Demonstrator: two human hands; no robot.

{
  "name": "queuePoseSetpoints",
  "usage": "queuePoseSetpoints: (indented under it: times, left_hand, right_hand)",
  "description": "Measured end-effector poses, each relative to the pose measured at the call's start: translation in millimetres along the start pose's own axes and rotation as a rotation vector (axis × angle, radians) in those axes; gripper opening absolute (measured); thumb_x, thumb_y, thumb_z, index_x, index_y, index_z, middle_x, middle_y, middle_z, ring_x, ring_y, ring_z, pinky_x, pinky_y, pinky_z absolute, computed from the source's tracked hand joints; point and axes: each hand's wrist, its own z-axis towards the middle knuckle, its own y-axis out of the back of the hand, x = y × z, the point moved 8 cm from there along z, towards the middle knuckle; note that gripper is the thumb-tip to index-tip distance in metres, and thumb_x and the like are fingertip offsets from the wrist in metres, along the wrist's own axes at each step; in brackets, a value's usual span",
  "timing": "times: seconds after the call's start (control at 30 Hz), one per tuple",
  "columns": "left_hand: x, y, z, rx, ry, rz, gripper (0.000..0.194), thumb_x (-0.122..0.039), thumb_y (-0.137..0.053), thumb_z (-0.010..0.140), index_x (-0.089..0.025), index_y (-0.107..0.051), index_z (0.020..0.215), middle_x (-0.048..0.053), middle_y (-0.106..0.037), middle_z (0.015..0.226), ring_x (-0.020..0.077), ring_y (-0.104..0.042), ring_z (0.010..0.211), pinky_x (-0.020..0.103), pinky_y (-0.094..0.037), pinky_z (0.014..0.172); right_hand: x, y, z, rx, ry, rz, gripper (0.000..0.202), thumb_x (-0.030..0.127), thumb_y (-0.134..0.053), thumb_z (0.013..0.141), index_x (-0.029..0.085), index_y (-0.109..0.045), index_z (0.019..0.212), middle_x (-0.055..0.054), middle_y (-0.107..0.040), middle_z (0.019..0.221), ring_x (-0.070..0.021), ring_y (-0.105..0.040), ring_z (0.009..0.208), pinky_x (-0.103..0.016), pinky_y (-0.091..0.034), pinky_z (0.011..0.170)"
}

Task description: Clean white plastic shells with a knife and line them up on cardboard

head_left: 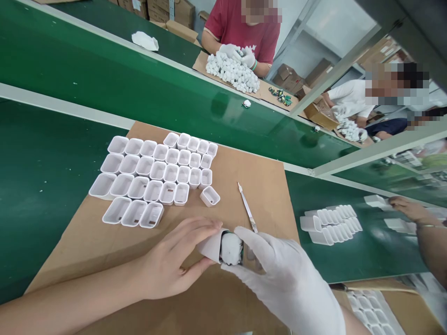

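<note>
My bare left hand [171,263] grips a white plastic casing [211,246], tilted so that its mouth faces right. In my right hand [289,274], in a white glove, is a circuit board with a white padded lump [232,249]; thumb and fingers are around its edges. The board sits at the mouth of the casing, partly inside. How deep it reaches is hidden. Beyond my hands, a slim white pen-like tool [247,204] lies on the cardboard [223,173]. A single white casing [210,197] stands apart, left of the tool.
Rows of open white casings [112,164] stand on the cardboard at left. More casings [312,224] are stacked at right, near another person's hand [407,207]. Across the green conveyor belt [146,88], a gloved co-worker [240,28] sits behind a heap of white lumps [232,72].
</note>
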Motion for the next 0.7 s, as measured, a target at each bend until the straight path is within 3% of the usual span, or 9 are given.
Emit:
queuePoseSetpoints:
  times: [0.7]
  left_hand:
    - [-3.0,1.9,2.0,-0.020,-0.002,0.000,0.053,-0.009,-0.059,0.089,-0.018,-0.041,0.138,0.010,-0.055,0.132,0.0230,-0.048,0.126,0.041,-0.043,0.107]
  right_hand:
    - [5.0,6.9,2.9,-0.012,0.019,-0.082,0.037,0.045,-0.034,0.102,0.021,-0.061,0.097,0.005,-0.055,0.054,-0.0117,-0.049,0.039,-0.029,-0.025,0.042]
